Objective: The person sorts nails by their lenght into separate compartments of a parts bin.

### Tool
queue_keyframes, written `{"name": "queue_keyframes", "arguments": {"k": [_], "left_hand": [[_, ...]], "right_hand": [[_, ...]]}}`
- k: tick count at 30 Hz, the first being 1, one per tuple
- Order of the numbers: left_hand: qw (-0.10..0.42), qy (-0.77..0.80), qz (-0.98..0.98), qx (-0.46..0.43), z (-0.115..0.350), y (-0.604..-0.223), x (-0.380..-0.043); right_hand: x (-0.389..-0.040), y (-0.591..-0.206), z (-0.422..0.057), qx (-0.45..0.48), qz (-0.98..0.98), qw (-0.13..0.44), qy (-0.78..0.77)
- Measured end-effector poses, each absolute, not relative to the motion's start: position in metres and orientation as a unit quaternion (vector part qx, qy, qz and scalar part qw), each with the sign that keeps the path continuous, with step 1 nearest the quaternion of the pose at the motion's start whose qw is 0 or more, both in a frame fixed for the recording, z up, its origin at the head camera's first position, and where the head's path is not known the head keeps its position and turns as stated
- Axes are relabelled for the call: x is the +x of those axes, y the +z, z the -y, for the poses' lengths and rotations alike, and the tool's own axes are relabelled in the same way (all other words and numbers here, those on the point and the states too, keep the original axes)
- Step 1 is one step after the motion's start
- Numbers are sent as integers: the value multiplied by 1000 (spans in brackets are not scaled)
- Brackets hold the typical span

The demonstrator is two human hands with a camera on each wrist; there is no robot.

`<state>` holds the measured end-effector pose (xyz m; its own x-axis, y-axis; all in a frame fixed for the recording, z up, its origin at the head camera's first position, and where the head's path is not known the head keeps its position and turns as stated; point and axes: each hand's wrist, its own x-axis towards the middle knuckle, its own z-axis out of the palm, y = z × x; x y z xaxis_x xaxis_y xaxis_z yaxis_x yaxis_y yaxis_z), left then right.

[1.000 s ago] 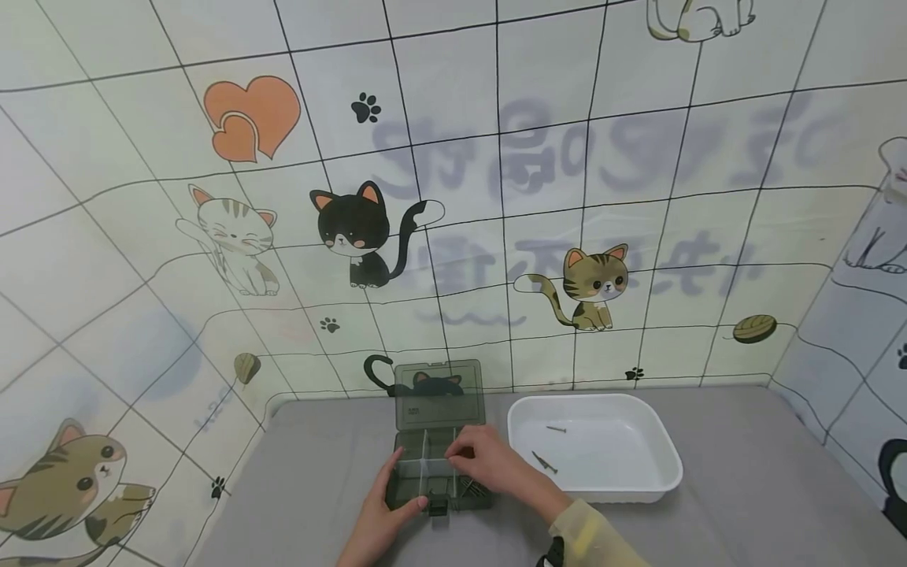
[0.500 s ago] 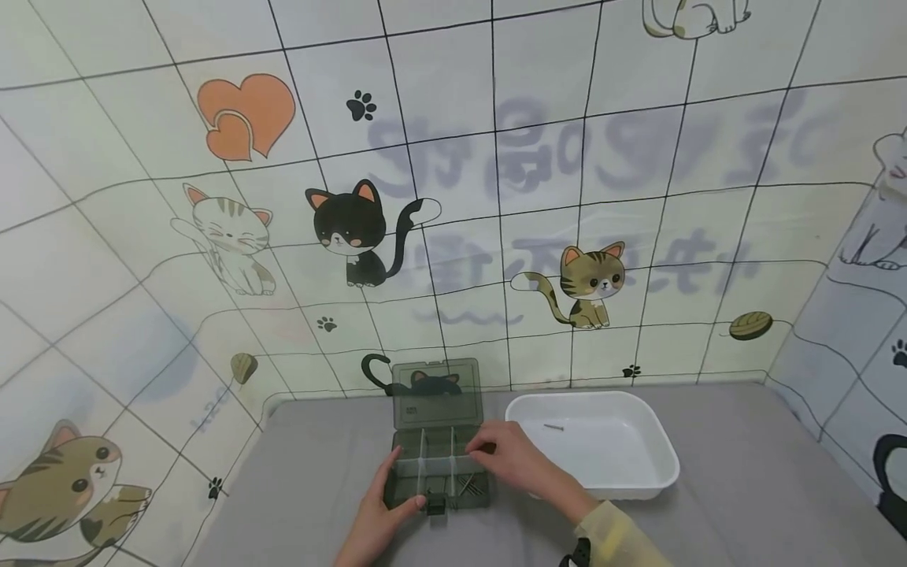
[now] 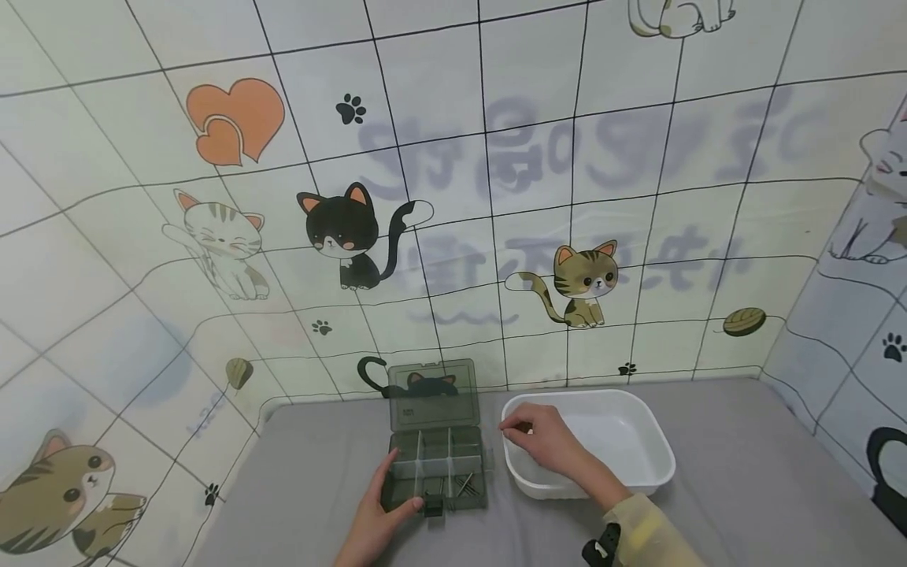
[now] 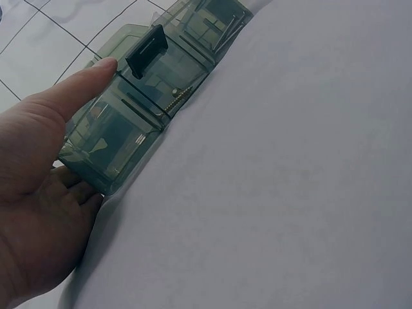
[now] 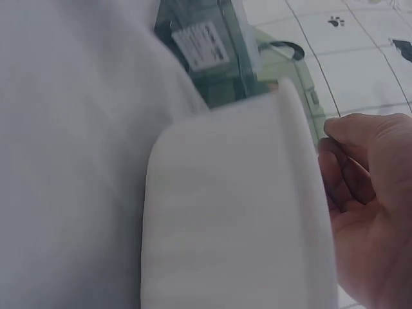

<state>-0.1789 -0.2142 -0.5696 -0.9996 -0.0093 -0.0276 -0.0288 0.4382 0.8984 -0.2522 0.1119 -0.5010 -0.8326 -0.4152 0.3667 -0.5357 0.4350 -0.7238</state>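
In the head view, the right grip [image 3: 546, 442], thumb and forefinger tips brought together and other fingers curled, hangs above the left rim of a white plastic tray [image 3: 631, 453] right of lower centre; whether it pinches anything cannot be told. The left grip [image 3: 375, 516] holds the front left corner of a green, see-through compartment box [image 3: 401, 482] at lower centre, thumb beside the black latch [image 3: 434, 506]. Its lid [image 3: 434, 405] stands open; screws [image 3: 465, 484] lie in the front right compartment. Box and tray stand apart on the grey-covered counter [image 3: 730, 449].
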Motion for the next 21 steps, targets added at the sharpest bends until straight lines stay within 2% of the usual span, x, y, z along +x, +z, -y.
{"name": "queue_keyframes", "arguments": {"k": [12,21], "left_hand": [[7,534,-845,-8,216,-570,-178],[13,535,-845,-14,215,-569,-180]], "right_hand": [[-263,-515,-150,193,886,21,422],[-267,-522,-168,175,900,36,397]]}}
